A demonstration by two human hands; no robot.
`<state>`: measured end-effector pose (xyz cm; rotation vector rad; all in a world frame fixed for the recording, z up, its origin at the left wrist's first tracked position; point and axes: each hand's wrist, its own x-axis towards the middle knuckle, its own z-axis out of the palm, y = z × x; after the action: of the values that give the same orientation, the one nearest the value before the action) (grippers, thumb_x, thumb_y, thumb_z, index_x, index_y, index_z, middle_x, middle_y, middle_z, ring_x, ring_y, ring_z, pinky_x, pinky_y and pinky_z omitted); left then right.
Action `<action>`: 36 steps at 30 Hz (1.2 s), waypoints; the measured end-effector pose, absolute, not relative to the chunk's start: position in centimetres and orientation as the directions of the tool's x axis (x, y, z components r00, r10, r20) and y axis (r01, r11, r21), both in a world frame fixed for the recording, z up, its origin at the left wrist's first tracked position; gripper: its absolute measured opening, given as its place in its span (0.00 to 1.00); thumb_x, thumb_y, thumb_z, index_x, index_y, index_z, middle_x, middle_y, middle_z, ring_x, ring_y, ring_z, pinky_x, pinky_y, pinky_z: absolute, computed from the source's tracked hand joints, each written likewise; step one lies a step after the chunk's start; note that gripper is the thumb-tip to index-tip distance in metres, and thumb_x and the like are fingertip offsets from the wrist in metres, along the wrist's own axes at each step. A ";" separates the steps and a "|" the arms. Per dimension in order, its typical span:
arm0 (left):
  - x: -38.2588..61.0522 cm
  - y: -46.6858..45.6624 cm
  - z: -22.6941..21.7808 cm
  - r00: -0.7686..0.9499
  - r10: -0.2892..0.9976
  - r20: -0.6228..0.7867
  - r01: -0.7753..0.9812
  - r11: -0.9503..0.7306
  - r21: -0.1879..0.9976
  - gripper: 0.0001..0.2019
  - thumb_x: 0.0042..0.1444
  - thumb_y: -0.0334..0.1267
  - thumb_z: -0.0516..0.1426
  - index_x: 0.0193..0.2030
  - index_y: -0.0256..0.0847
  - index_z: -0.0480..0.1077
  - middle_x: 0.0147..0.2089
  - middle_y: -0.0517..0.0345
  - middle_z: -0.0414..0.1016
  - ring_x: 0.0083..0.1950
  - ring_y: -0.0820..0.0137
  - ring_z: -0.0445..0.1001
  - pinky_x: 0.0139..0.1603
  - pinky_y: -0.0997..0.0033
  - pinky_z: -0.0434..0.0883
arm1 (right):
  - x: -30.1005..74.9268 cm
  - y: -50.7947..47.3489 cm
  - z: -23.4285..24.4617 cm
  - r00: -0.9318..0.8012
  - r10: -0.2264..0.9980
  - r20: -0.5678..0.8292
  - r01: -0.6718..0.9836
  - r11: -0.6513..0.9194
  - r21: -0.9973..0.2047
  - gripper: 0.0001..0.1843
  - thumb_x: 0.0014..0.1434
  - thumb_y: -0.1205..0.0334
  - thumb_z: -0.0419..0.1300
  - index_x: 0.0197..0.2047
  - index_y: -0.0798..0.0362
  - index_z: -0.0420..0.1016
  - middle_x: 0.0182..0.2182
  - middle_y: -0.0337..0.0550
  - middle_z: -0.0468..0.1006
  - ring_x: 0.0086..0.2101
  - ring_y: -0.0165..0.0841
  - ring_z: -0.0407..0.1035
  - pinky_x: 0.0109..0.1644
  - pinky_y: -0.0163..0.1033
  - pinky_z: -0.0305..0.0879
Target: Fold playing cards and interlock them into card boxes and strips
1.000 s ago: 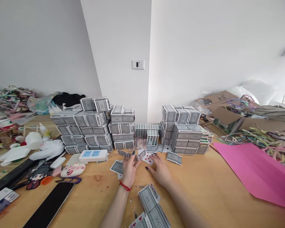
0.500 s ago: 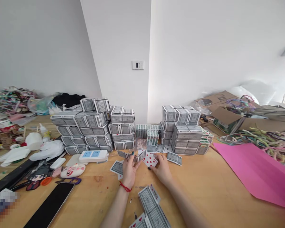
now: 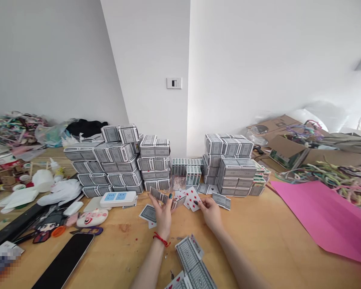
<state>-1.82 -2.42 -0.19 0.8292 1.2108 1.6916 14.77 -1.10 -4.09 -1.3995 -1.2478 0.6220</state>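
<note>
At twelve o'clock on the wooden table [image 3: 258, 237], the left hand [image 3: 163, 212] pinches patterned-back playing cards [image 3: 161, 196]; the right hand [image 3: 212, 211] grips a red-pipped white card [image 3: 193, 198].

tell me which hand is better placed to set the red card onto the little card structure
Right, probably. The right hand already pinches the red-pip card just beside the card structure, which the left hand is steadying.

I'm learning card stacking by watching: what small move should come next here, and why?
Probably lean the red-pip card, pinched in the right hand, against the tilted cards that the left hand steadies on the table; it hangs lifted just beside them.
</note>
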 end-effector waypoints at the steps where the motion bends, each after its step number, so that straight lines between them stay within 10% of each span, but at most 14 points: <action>1: -1.8 -2.5 -0.1 -0.378 0.925 0.042 -0.251 -0.146 0.957 0.44 0.46 0.44 0.57 0.61 0.57 0.30 0.63 0.49 0.46 0.45 0.65 0.70 0.30 0.72 0.72 | 14.7 -1.3 -3.8 0.305 0.916 0.262 0.318 0.161 -0.934 0.16 0.44 0.49 0.58 0.21 0.54 0.73 0.18 0.39 0.66 0.21 0.30 0.59 0.25 0.34 0.56; 7: -1.8 -2.6 0.0 -0.311 0.944 0.108 -0.251 -0.191 0.949 0.39 0.49 0.44 0.54 0.62 0.56 0.31 0.58 0.48 0.56 0.39 0.67 0.73 0.32 0.69 0.73 | 14.1 -2.0 -2.5 0.240 0.967 0.085 -0.043 0.098 -0.994 0.21 0.45 0.44 0.56 0.27 0.55 0.74 0.07 0.30 0.56 0.10 0.25 0.51 0.16 0.33 0.50; 15: -1.9 -2.6 0.2 -0.298 0.953 0.062 -0.329 -0.164 0.930 0.36 0.50 0.42 0.53 0.60 0.62 0.33 0.63 0.54 0.46 0.41 0.70 0.72 0.34 0.69 0.72 | 14.5 -1.7 -2.3 0.150 0.988 -0.031 -0.510 0.051 -0.859 0.19 0.44 0.49 0.60 0.32 0.57 0.74 0.20 0.41 0.74 0.21 0.30 0.67 0.28 0.35 0.63; 23: -2.3 -2.5 0.1 -0.260 0.965 -0.029 -0.489 -0.105 0.866 0.35 0.49 0.40 0.54 0.59 0.62 0.36 0.46 0.58 0.65 0.35 0.74 0.72 0.33 0.70 0.72 | 14.7 -1.3 -3.2 0.135 0.990 -0.028 -0.612 0.061 -0.789 0.22 0.37 0.62 0.67 0.38 0.52 0.70 0.28 0.38 0.76 0.24 0.27 0.68 0.30 0.33 0.64; 36: -2.2 -2.5 0.3 -0.210 0.974 -0.089 -0.559 -0.045 0.828 0.35 0.48 0.39 0.55 0.59 0.61 0.40 0.43 0.58 0.65 0.33 0.74 0.72 0.31 0.72 0.71 | 14.2 -1.7 -2.8 0.098 0.995 0.001 -0.571 0.057 -0.819 0.19 0.37 0.56 0.67 0.34 0.53 0.69 0.31 0.41 0.76 0.31 0.36 0.71 0.36 0.41 0.67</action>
<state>-2.22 -2.53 0.34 0.6226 0.9177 1.5786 14.19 -1.70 -2.76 -0.7745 -0.7028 1.3492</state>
